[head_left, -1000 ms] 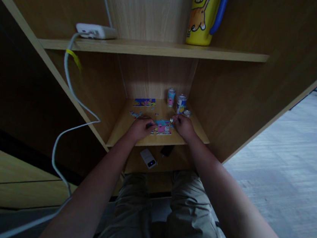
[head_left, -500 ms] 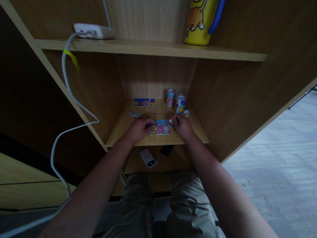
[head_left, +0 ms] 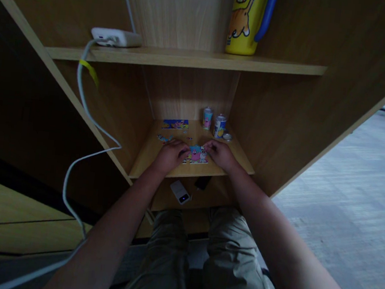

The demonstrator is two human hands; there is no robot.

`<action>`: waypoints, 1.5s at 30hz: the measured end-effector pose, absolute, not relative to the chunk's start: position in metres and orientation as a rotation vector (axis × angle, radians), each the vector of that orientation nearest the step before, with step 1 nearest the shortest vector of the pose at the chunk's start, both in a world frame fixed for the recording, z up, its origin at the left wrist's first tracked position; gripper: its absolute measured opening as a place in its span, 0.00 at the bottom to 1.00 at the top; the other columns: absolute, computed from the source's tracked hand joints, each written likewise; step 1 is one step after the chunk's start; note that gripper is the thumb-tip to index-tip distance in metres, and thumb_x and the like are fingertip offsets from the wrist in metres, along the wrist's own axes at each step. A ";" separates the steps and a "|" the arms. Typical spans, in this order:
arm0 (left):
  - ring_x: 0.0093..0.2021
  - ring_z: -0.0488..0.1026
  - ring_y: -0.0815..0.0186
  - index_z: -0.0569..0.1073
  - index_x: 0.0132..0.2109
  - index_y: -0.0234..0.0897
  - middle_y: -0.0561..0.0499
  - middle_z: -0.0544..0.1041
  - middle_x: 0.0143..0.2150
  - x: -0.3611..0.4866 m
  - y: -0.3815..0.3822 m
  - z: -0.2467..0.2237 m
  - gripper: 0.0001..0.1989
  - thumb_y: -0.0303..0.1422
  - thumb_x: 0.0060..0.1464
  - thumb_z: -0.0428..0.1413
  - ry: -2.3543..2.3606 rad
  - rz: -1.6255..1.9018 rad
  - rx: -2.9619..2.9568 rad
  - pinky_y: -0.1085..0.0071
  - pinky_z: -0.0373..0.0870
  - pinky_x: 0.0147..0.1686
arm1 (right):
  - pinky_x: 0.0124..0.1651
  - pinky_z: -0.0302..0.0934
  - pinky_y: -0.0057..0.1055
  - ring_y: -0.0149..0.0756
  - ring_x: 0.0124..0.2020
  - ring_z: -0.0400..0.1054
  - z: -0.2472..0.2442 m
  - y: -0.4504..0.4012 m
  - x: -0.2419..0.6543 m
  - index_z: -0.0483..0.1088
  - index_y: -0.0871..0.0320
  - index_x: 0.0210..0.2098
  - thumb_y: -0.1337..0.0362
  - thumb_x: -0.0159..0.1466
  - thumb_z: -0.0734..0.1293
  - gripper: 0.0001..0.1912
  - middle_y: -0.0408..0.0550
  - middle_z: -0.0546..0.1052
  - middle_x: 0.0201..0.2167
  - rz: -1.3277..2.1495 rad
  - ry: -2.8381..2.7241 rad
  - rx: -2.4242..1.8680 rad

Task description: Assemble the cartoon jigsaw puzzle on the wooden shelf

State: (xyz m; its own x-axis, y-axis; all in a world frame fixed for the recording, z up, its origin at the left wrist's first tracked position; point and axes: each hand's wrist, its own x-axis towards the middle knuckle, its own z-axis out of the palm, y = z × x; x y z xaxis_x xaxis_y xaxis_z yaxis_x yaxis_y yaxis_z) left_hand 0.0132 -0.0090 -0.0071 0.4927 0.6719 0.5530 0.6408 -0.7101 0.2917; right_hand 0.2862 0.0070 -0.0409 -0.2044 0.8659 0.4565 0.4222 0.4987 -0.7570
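Note:
A small, partly assembled jigsaw puzzle [head_left: 196,155] with a pink cartoon figure lies on the middle shelf between my hands. My left hand [head_left: 171,156] is curled at its left side, thumb and fingers closed on that edge. From the right, my right hand [head_left: 222,154] pinches a small puzzle piece [head_left: 203,147] at the puzzle's upper right corner; the fingertips hide most of it. Loose puzzle pieces [head_left: 164,138] lie beyond my left hand. Farther back is a blue picture card [head_left: 175,124] with colourful figures.
Two small printed cans [head_left: 207,118] stand at the back right, a round lid [head_left: 227,137] beside them. Above, the upper shelf [head_left: 184,59] carries a yellow mug [head_left: 244,25] and a white device [head_left: 117,38] with a hanging cable [head_left: 71,168]. Below lies a white phone-like device [head_left: 180,192].
My right hand has shifted slightly left, bringing the pinched piece to the puzzle's upper right corner. My left hand stays at the left edge, its fingers a little closer together.

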 end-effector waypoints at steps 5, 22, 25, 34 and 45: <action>0.46 0.80 0.53 0.82 0.43 0.42 0.46 0.85 0.42 0.011 -0.008 -0.007 0.05 0.34 0.70 0.61 1.317 1.068 2.653 0.55 0.75 0.55 | 0.51 0.72 0.37 0.42 0.44 0.79 -0.041 0.009 0.289 0.81 0.54 0.42 0.57 0.74 0.72 0.09 0.49 0.86 0.42 0.550 -1.784 -1.058; 0.44 0.81 0.56 0.84 0.43 0.41 0.47 0.86 0.41 0.007 0.005 -0.020 0.08 0.26 0.62 0.61 1.322 0.983 2.532 0.60 0.77 0.52 | 0.46 0.72 0.32 0.37 0.39 0.80 -0.041 -0.026 0.231 0.83 0.52 0.44 0.62 0.72 0.73 0.05 0.46 0.87 0.39 0.674 -2.037 -0.833; 0.43 0.81 0.56 0.84 0.42 0.40 0.46 0.86 0.40 0.007 0.006 -0.021 0.07 0.26 0.62 0.60 1.299 0.976 2.525 0.60 0.77 0.51 | 0.47 0.72 0.33 0.37 0.40 0.79 -0.045 -0.025 0.234 0.83 0.52 0.47 0.60 0.73 0.72 0.07 0.47 0.86 0.41 0.721 -1.949 -0.816; 0.43 0.81 0.56 0.84 0.41 0.40 0.46 0.86 0.40 0.007 0.010 -0.024 0.09 0.24 0.61 0.60 1.278 0.977 2.512 0.60 0.77 0.52 | 0.44 0.68 0.32 0.36 0.38 0.74 -0.049 -0.025 0.239 0.81 0.52 0.52 0.63 0.69 0.72 0.13 0.44 0.81 0.39 0.700 -1.912 -0.826; 0.43 0.82 0.57 0.85 0.42 0.40 0.46 0.86 0.42 0.007 0.007 -0.022 0.10 0.24 0.60 0.60 1.294 0.957 2.493 0.59 0.79 0.53 | 0.45 0.69 0.33 0.38 0.39 0.76 -0.046 -0.023 0.241 0.81 0.53 0.44 0.59 0.73 0.71 0.07 0.46 0.84 0.39 0.639 -1.916 -0.973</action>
